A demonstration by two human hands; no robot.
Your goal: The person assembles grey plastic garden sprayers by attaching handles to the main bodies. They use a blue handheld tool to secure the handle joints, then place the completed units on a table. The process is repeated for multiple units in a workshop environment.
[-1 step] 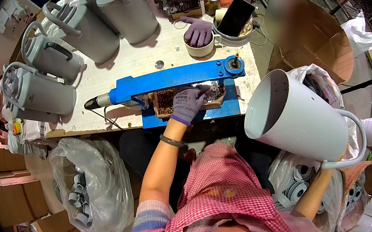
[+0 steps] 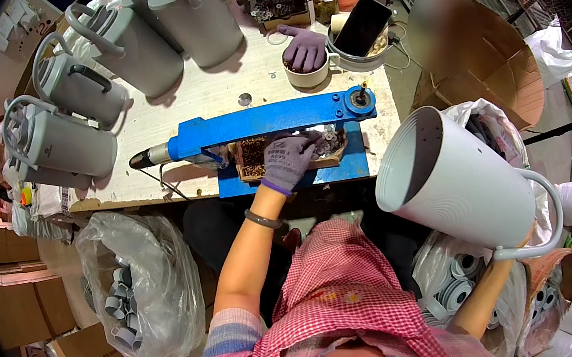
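Observation:
My left hand point(image 2: 285, 160), in a grey knit glove with a purple cuff, reaches into a shallow box point(image 2: 255, 172) of small brown and silvery hardware. Its fingers are bent together over the parts; anything between them is too small to make out. Above the hand runs the blue arm point(image 2: 269, 121) of a bench press. To the right, my right hand grips a large pale grey jug body point(image 2: 457, 184) with a looped handle point(image 2: 554, 205). The jug lies tilted, its wide open end toward the press. That hand is mostly hidden behind jug and handle.
Several grey jugs point(image 2: 196, 23) stand at the table's back left. A cup point(image 2: 308, 78) with a purple glove on it and a phone point(image 2: 363, 26) on a bowl sit back right. Bags of grey parts point(image 2: 142, 293) flank me; a large carton point(image 2: 478, 63) stands beyond the jug body.
My left hand has shifted very slightly to the left over the box. The jug body and my right arm stay where they were.

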